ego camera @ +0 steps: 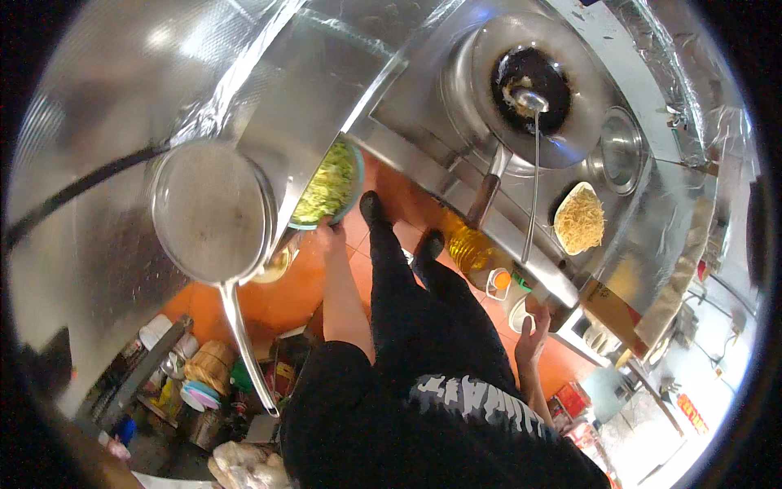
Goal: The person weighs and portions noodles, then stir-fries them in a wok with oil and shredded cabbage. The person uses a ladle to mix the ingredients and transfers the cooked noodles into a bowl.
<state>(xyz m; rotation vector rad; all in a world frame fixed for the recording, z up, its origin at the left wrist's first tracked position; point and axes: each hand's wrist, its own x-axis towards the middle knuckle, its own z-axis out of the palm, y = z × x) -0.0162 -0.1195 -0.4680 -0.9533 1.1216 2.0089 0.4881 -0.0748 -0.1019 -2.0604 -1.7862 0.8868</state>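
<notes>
My left hand (332, 233) grips the near rim of a teal basin (360, 177), its fingertips hidden. Chopped green vegetables (327, 186) fill the basin, which shows partly from under the steel counter's edge. Beside the stove's front edge, my right hand (533, 336) hangs with fingers apart and nothing in it. A large steel wok (580, 116) with a wooden-sleeved handle (484, 198) sits on the stove. Inside it rests a long-handled ladle (530, 101) over a dark, burnt-looking bottom. A pale dish of thin shredded yellow food (581, 220) stands to the wok's right.
At left, a round steel pan (211, 211) juts its handle over the counter edge. A steel bowl (620, 150) sits behind the dish. Below the stove are an oil bottle (470, 247) and a white container (521, 318). Baskets (211, 363) and tubs crowd the lower left shelf.
</notes>
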